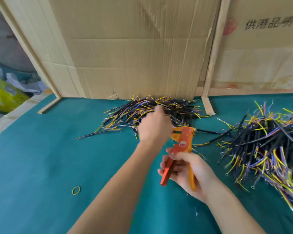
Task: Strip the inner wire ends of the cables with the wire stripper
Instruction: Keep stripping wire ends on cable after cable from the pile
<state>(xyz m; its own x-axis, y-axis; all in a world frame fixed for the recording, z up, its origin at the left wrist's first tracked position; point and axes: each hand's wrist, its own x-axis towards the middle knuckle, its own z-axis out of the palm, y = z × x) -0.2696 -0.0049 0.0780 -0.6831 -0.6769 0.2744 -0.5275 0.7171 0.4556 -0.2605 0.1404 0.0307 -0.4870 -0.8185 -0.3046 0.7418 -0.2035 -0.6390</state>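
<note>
Reaching into the far pile of cables (152, 108), the left hand (153, 126) shows only its back, so its grip cannot be told. The right hand (184, 169) grips the orange wire stripper (181, 149), handles spread. Next, likely: feed 1 cable's wires into its jaws.

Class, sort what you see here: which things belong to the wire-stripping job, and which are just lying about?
Job: wire stripper in right hand; far cable pile under left hand; right cable pile.
Lying about: rubber band; cardboard wall.
</note>
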